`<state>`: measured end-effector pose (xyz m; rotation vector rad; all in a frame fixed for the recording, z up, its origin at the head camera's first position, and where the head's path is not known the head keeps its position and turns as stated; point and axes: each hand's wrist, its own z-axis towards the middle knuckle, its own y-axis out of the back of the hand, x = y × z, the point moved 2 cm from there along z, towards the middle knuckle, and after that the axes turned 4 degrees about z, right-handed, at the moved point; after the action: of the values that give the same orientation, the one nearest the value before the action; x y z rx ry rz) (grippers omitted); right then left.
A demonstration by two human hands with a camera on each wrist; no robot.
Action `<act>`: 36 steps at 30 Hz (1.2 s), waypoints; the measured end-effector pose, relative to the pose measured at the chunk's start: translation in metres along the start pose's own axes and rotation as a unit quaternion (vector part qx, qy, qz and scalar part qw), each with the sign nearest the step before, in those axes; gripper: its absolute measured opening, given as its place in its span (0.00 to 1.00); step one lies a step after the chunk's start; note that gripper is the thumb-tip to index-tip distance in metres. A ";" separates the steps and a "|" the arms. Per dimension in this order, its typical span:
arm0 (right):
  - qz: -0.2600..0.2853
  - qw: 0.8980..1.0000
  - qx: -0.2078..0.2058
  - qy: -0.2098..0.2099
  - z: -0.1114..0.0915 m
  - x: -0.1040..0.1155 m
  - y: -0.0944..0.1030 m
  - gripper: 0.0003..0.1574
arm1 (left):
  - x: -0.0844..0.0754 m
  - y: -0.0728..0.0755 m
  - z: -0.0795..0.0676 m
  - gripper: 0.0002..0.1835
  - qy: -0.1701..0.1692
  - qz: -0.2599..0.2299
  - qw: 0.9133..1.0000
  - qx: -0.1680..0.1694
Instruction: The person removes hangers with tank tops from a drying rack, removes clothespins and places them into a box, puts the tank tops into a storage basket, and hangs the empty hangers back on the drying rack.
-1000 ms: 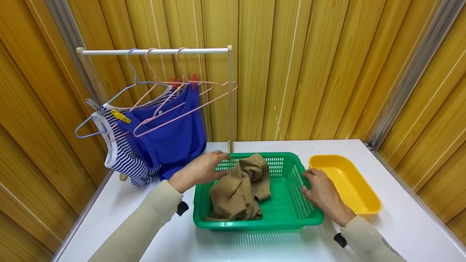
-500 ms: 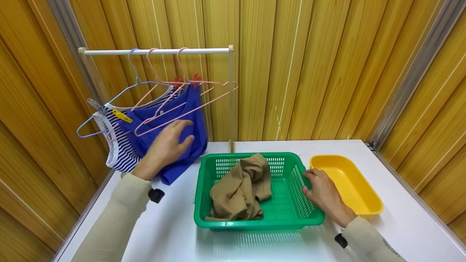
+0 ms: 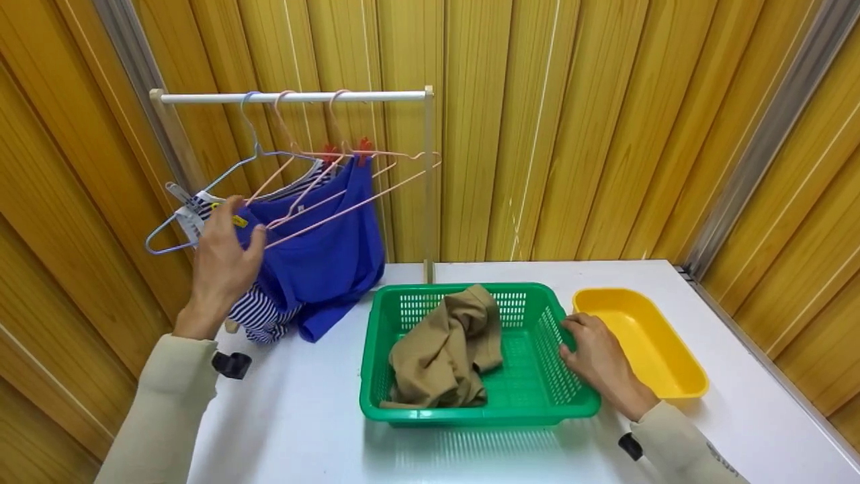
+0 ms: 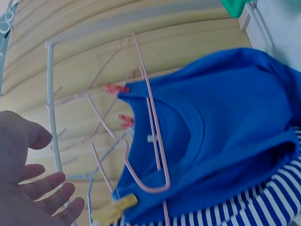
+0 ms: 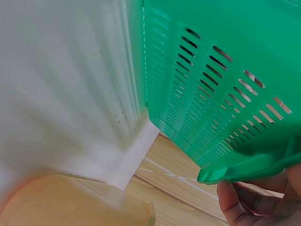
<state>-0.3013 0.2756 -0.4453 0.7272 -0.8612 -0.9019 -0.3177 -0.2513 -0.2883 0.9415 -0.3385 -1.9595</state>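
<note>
My left hand [image 3: 227, 252] is raised beside the yellow clothespin [image 3: 239, 220] at the shoulder of a blue shirt [image 3: 322, 262], its fingers spread and holding nothing. In the left wrist view the fingers sit left of that clip, apart from the cloth. The shirt hangs from a pink hanger [image 4: 160, 136], with red clothespins [image 4: 117, 88] at its other side. Behind it hangs a navy-and-white striped shirt [image 3: 259, 312] on a blue hanger [image 3: 168, 249]. My right hand [image 3: 598, 353] grips the right rim of a green basket [image 3: 484, 417], where a crumpled brown garment [image 3: 437, 356] lies.
A white rail [image 3: 295, 98] on wooden posts carries the hangers, among them a pink one without clothing in front. Right of the basket a yellow tray [image 3: 662, 336] stands on the white table [image 3: 302, 417]. Wood-look panels [image 3: 605, 134] enclose the back and sides.
My left hand has moved from over the basket leftward across the blue shirt, up to the yellow clothespin. The right hand keeps its place on the basket rim.
</note>
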 end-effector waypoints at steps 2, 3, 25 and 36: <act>-0.001 1.000 -0.004 0.004 0.000 0.000 0.000 0.23 | 0.010 0.004 0.000 0.27 0.017 -0.003 1.000 -0.004; -0.002 1.000 -0.005 0.006 0.000 0.000 0.000 0.23 | 0.015 0.006 -0.001 0.28 0.026 -0.004 1.000 -0.005; -0.008 1.000 0.003 -0.003 0.000 0.000 0.001 0.24 | 0.056 0.002 -0.004 0.30 0.087 0.033 0.993 0.067; -0.008 1.000 -0.015 0.005 -0.001 -0.001 -0.001 0.23 | 0.048 -0.004 -0.002 0.25 0.050 0.031 0.993 0.103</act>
<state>-0.3012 0.2758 -0.4469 0.7133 -0.8316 -0.9233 -0.3327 -0.2883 -0.3148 1.1428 -0.5127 -1.8379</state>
